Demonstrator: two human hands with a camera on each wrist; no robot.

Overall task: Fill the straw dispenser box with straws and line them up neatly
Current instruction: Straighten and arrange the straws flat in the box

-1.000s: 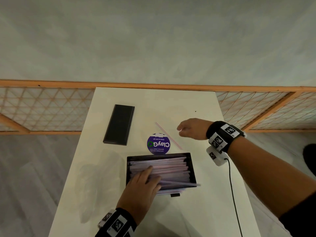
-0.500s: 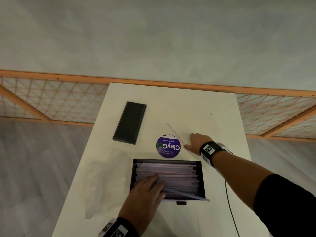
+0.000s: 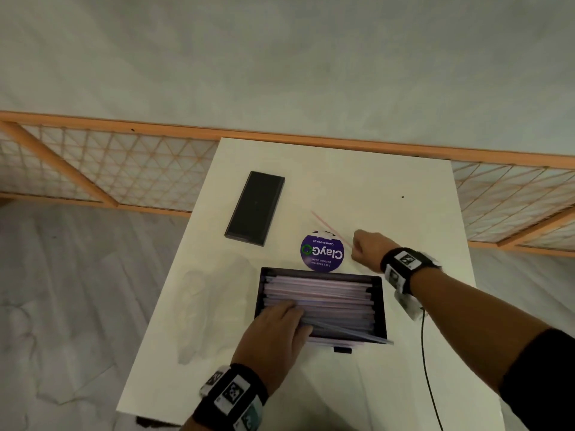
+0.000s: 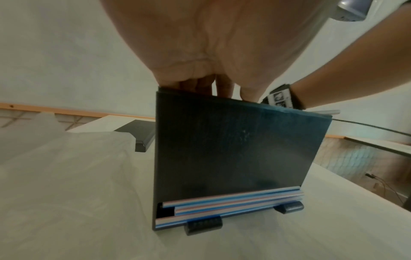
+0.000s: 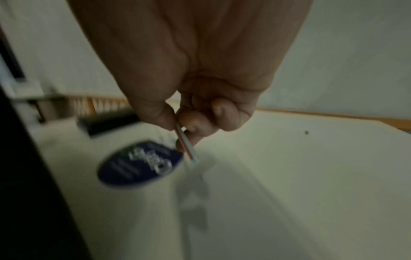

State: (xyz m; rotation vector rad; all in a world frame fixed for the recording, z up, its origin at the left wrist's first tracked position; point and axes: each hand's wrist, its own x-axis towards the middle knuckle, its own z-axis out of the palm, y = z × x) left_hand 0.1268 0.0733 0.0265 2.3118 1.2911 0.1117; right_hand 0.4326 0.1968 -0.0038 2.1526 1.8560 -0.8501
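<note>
The right hand pinched a thin pink-striped paper straw in curled fingers; the left hand lay flat-fingered on the straws in the black rectangular dispenser box.

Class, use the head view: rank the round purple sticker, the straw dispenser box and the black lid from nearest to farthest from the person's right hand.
From the right hand:
1. Round purple sticker, just to its left.
2. Straw dispenser box, below it, nearer the person.
3. Black lid, far left on the table.

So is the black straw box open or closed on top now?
Open. The box has no lid on; the straws inside show, and the left hand rests on them.
</note>
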